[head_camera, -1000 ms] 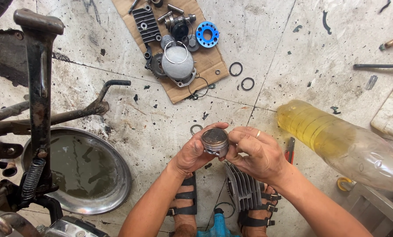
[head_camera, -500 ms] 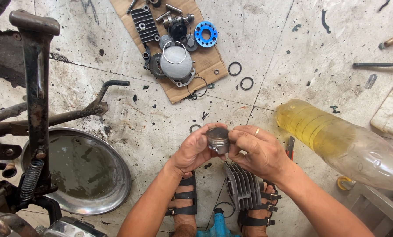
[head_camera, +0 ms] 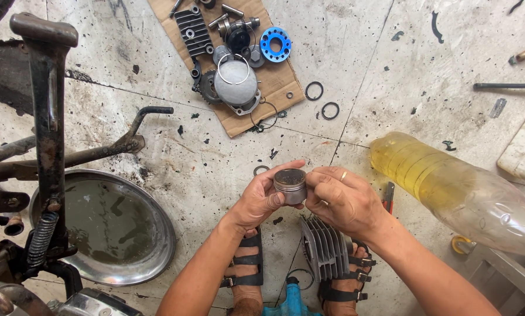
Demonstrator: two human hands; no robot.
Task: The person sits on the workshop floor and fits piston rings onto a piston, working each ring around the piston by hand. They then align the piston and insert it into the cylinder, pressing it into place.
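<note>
Both hands hold a small silver piston (head_camera: pixel 290 185) with a dark, sooty crown, over the stained concrete floor. My left hand (head_camera: pixel 260 202) cups it from the left and below. My right hand (head_camera: pixel 340 202), a ring on one finger, pinches its right side with thumb and fingertips. Below my hands a finned grey engine cylinder (head_camera: pixel 324 248) stands between my sandalled feet.
A cardboard sheet (head_camera: pixel 277 79) at the top holds engine covers, a blue ring and small parts; black O-rings (head_camera: pixel 322 100) lie beside it. A plastic bottle of yellow liquid (head_camera: pixel 455 187) lies right. A metal basin (head_camera: pixel 107 225) with dirty liquid and a motorcycle frame (head_camera: pixel 45 134) stand left.
The piston and both hands stay in nearly the same place; the fingers of my right hand have shifted slightly on the piston's side.
</note>
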